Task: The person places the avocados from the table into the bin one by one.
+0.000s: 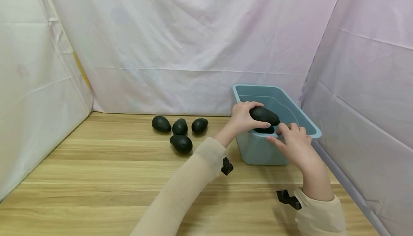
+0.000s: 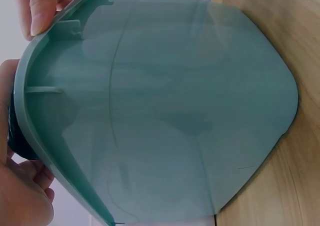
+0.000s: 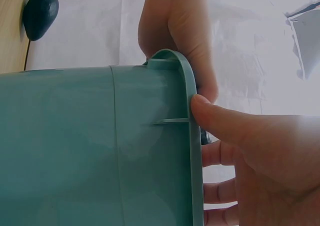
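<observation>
My left hand (image 1: 244, 117) grips a dark avocado (image 1: 264, 116) just above the near end of a blue-green plastic bin (image 1: 264, 150). In the left wrist view, that avocado (image 2: 19, 136) shows only partly behind the rim. My right hand (image 1: 295, 144) holds the bin's near rim, its thumb outside and its other fingers over the inner side, as the right wrist view shows with the thumb (image 3: 220, 118) against the edge. Another dark shape lies below the held avocado within the bin, too covered to identify. The bin's floor is hidden.
Several avocados lie on the wooden table (image 1: 96, 164) left of the bin: one nearer (image 1: 181, 144), the others behind it, such as the leftmost avocado (image 1: 161, 124). White cloth walls (image 1: 180, 42) enclose the back and both sides, close to the bin's right.
</observation>
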Available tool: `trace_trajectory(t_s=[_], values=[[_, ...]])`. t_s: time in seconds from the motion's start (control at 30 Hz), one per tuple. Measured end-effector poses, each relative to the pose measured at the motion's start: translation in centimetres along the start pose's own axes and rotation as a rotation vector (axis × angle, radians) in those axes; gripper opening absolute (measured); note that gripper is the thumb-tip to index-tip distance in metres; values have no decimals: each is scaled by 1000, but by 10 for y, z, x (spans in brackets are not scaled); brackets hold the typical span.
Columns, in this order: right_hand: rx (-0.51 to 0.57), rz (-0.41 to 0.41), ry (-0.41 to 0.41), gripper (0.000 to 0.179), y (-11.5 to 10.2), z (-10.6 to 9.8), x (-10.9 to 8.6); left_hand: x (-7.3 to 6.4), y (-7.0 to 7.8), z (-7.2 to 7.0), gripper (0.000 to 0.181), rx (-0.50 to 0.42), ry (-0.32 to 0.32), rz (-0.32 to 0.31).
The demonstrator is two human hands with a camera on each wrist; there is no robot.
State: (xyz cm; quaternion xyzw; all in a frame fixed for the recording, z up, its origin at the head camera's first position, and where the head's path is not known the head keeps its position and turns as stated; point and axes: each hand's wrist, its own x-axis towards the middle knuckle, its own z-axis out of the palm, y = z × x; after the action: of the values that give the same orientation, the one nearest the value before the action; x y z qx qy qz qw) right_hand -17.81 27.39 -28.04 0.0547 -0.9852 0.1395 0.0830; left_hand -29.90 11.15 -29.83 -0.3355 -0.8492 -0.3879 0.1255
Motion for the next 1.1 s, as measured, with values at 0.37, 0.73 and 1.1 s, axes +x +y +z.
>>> trace_trajectory(t_s=[0.37,0.73,1.1], values=[[5,-4,0,43,1,1,-1,-1,-1,9,69,93,-34,1],[5,-9,0,44,0,0,-2,-2,2,6,73,154,-73,-4],[0,-11,0,43,0,0,-2,-4,3,3,75,218,-133,-25]])
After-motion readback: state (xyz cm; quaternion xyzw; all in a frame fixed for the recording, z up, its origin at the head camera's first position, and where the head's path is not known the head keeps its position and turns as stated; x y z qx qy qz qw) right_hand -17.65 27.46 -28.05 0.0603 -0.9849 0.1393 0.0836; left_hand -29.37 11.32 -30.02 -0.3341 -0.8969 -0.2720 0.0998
